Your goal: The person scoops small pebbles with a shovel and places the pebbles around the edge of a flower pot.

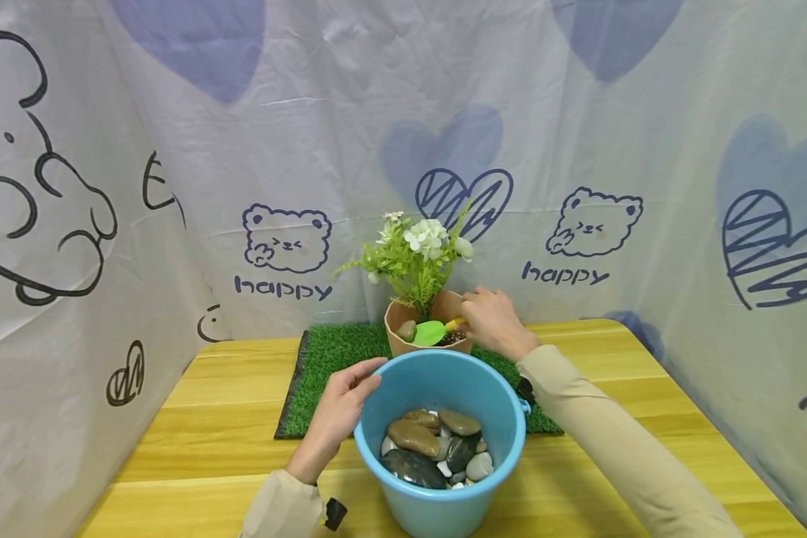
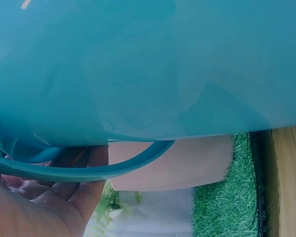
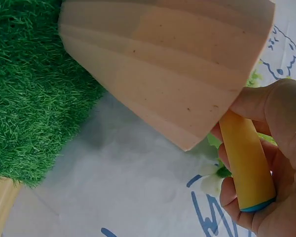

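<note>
A blue bucket (image 1: 437, 515) stands at the front of the table, with wet brown, black and white stones (image 1: 413, 438) inside. My left hand (image 1: 339, 403) rests against its left side near the rim, fingers fairly straight; in the left wrist view the bucket's handle (image 2: 113, 170) passes across that hand. Behind the bucket is a peach-coloured flowerpot (image 3: 163, 64) holding a plant with white flowers (image 1: 427, 239), dark soil and a brown stone (image 1: 406, 330). My right hand (image 1: 494, 321) grips the yellow handle of a small trowel (image 3: 246, 163), whose green blade lies inside the pot.
Artificial grass matting (image 1: 329, 373) lies under the pot, partly hidden by the bucket. The wooden table (image 1: 222, 403) extends to both sides. A white printed curtain (image 1: 350, 149) hangs close behind and at either side.
</note>
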The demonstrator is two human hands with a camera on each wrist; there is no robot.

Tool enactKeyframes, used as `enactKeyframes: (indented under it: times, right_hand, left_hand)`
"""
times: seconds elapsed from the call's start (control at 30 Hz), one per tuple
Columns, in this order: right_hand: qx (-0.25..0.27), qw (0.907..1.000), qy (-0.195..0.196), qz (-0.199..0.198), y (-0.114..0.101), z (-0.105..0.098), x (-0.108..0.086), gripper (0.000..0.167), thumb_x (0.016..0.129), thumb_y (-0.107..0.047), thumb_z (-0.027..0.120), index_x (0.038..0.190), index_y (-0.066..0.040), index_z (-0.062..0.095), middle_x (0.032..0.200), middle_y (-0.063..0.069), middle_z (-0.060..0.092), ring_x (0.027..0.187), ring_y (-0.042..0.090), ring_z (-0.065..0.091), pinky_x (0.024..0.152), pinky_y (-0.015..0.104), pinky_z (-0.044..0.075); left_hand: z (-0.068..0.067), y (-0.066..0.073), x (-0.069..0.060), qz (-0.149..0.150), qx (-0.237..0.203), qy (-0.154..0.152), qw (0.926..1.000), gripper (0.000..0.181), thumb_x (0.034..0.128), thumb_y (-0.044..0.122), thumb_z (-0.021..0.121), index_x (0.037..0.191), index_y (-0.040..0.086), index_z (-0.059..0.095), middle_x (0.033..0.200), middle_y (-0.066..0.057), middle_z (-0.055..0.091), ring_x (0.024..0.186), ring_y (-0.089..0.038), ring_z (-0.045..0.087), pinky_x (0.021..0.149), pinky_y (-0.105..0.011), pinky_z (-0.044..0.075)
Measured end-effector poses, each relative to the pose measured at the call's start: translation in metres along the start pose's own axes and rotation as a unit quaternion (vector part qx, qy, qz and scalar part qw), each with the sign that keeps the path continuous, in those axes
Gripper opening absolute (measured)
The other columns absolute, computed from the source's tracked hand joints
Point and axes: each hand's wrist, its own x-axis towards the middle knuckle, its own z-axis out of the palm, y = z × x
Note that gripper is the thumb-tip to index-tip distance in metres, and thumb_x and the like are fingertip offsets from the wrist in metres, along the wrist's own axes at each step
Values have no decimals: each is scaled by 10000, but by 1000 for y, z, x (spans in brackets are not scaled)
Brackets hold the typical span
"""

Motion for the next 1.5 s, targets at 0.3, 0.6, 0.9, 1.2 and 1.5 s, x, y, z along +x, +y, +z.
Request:
enactKeyframes:
  times: [0.3,0.6,0.9,1.2,1.5]
  right_hand:
    - [-368,9990,-201,-120,-5,4,7,99,820,-285,771,835,-188,758,950,-2,720,833,220,530,681,408,455]
    - [-443,9989,41,-162,-5,1,5,124,795,-277,795,819,-162,754,907,17,716,851,237,558,687,416,477]
    - [-456,9989,-94,-19,0,-10,1,182,745,-305,832,853,-178,760,863,10,700,868,229,570,718,419,496]
    - [-592,9980,-61,195,12,-17,-5,132,763,-245,814,854,-163,767,836,0,703,831,232,566,695,415,500]
    - [-432,9989,0,160,15,-17,-8,132,771,-235,805,872,-160,766,834,4,696,810,222,546,682,405,482]
  left_hand:
    - [0,0,0,-48,-8,13,10000,356,990,160,525,1322,71,614,1220,-137,678,1087,-288,664,884,-407,555]
    - [0,0,-1,-49,-101,5,9999,357,990,163,524,1322,68,613,1215,-136,680,1080,-289,667,872,-404,561]
    - [0,0,0,-62,-173,24,9998,352,989,168,529,1317,77,619,1209,-130,684,1078,-289,669,874,-415,562]
    - [0,0,1,-64,-117,20,9999,348,989,163,526,1313,81,621,1215,-142,679,1085,-296,666,880,-412,560]
    - [-1,0,1,-63,-95,-12,9999,366,991,168,524,1330,56,605,1228,-145,672,1092,-303,662,878,-418,560]
